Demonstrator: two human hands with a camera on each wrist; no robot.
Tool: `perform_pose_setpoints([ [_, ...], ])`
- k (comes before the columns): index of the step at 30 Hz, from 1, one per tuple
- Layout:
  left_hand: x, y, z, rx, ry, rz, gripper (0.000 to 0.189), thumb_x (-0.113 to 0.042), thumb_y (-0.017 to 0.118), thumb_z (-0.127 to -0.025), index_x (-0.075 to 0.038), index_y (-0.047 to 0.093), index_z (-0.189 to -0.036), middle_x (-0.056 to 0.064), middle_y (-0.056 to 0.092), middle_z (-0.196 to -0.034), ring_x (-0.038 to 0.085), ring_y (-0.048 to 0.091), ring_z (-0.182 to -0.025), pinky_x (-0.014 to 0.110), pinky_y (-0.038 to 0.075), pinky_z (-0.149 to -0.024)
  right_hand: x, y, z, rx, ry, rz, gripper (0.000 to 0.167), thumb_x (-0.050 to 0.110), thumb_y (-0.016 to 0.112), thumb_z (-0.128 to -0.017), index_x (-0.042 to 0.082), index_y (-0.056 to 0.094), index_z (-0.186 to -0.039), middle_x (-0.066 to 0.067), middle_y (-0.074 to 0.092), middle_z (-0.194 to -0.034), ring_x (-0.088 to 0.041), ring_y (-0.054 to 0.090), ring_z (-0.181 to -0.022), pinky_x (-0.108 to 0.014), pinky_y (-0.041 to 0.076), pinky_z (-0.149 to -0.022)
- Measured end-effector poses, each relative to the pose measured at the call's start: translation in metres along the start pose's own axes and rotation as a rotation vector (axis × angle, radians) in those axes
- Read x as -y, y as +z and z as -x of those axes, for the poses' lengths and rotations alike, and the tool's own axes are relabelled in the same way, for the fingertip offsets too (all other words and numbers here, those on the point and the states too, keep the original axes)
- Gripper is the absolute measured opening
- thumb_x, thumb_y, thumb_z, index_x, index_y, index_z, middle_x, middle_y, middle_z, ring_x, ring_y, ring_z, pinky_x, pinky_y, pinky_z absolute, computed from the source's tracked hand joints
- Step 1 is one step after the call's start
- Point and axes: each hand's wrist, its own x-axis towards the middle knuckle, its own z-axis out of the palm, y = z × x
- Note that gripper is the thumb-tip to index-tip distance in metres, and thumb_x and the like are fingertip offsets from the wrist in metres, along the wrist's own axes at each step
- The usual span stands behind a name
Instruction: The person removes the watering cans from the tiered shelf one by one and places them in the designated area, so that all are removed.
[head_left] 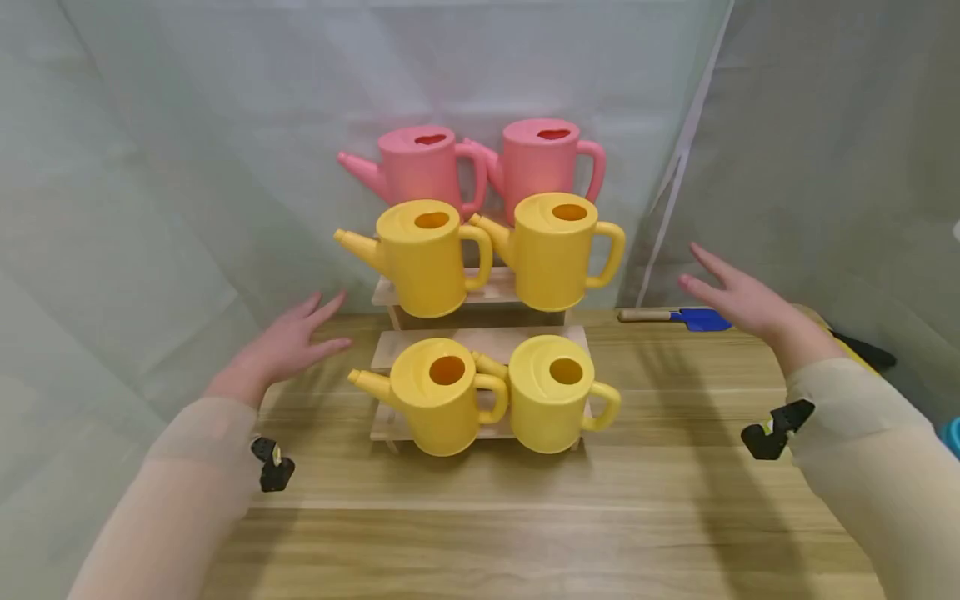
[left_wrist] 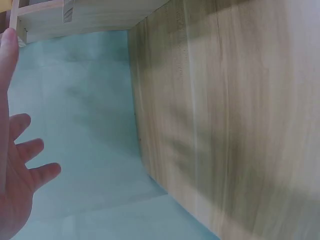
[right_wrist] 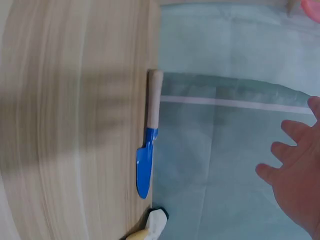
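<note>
A stepped wooden stand [head_left: 487,340] holds watering cans in three rows. Two pink cans [head_left: 420,171] [head_left: 540,167] are at the top, two yellow cans [head_left: 427,271] [head_left: 555,262] on the middle step, and two more yellow cans [head_left: 442,417] [head_left: 547,412] on the lowest. All spouts point left. Left of the stand my left hand [head_left: 281,346] [left_wrist: 17,185] hovers, fingers spread, holding nothing. My right hand [head_left: 750,304] [right_wrist: 300,185] is raised on the right side, fingers extended and touching nothing. Nearest to it is a blue trowel [head_left: 701,320] [right_wrist: 145,170] with a wooden handle.
The wood-grained table [head_left: 525,542] carries the stand, and the trowel lies along its back edge. Pale cloth [head_left: 225,125] hangs behind and at the sides. A black-and-yellow item [head_left: 862,350] sits beyond my right forearm, partly hidden. Something teal [head_left: 952,435] shows at the right edge.
</note>
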Motion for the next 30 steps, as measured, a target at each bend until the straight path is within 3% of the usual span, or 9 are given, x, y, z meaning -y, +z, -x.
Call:
perform_pose_setpoints([
  [5, 0.005, 0.011, 0.004, -0.011, 0.003, 0.031, 0.085, -0.058, 0.051, -0.089, -0.018, 0.011, -0.152, 0.033, 0.010, -0.148, 0.058, 0.020, -0.127, 0.068, 0.020, -0.097, 0.006, -0.002, -0.003, -0.039, -0.040, -0.087, 0.071, 0.047, 0.038, -0.098, 0.024, -0.005, -0.151, -0.020, 0.005, -0.154, -0.046, 0.010, -0.137, -0.064, 0.012, -0.103],
  [11, 0.009, 0.028, 0.016, -0.017, 0.015, 0.113, 0.089, -0.056, 0.058, -0.084, -0.012, 0.019, -0.150, 0.029, 0.021, -0.148, 0.051, 0.023, -0.130, 0.064, 0.021, -0.099, 0.014, -0.002, -0.007, -0.061, -0.044, -0.187, 0.070, 0.046, 0.036, -0.099, 0.027, -0.007, -0.150, -0.025, 0.018, -0.151, -0.050, 0.033, -0.126, -0.061, 0.022, -0.101],
  [16, 0.011, 0.042, 0.022, -0.019, 0.045, 0.162, 0.090, -0.051, 0.064, -0.083, -0.011, 0.020, -0.150, 0.026, 0.027, -0.147, 0.047, 0.026, -0.131, 0.060, 0.022, -0.102, 0.018, -0.001, -0.009, -0.059, -0.038, -0.224, 0.072, 0.049, 0.035, -0.098, 0.025, -0.008, -0.150, -0.026, 0.020, -0.150, -0.048, 0.034, -0.126, -0.060, 0.025, -0.101],
  [21, 0.010, 0.055, 0.027, -0.059, 0.067, 0.159, 0.084, -0.048, 0.069, -0.081, -0.015, 0.030, -0.148, 0.023, 0.037, -0.142, 0.045, 0.036, -0.126, 0.059, 0.029, -0.099, 0.021, 0.000, -0.011, -0.066, -0.032, -0.213, 0.072, 0.050, 0.034, -0.097, 0.022, -0.006, -0.151, -0.027, 0.023, -0.148, -0.049, 0.037, -0.123, -0.060, 0.025, -0.100],
  [24, 0.006, 0.064, 0.030, -0.065, 0.056, 0.196, 0.082, -0.051, 0.069, -0.079, -0.014, 0.037, -0.145, 0.022, 0.041, -0.140, 0.045, 0.038, -0.125, 0.060, 0.030, -0.098, 0.023, 0.002, -0.014, -0.107, -0.031, -0.214, 0.074, 0.051, 0.035, -0.097, 0.019, -0.002, -0.151, -0.026, 0.027, -0.147, -0.048, 0.039, -0.122, -0.060, 0.025, -0.100],
  [30, 0.001, 0.086, 0.035, -0.051, 0.020, 0.235, 0.077, -0.048, 0.070, -0.079, -0.001, 0.047, -0.136, 0.024, 0.047, -0.135, 0.045, 0.041, -0.123, 0.059, 0.032, -0.097, 0.030, 0.003, -0.022, -0.231, -0.061, -0.244, 0.076, 0.053, 0.041, -0.094, 0.014, 0.010, -0.152, -0.025, 0.037, -0.142, -0.042, 0.046, -0.117, -0.056, 0.033, -0.097],
])
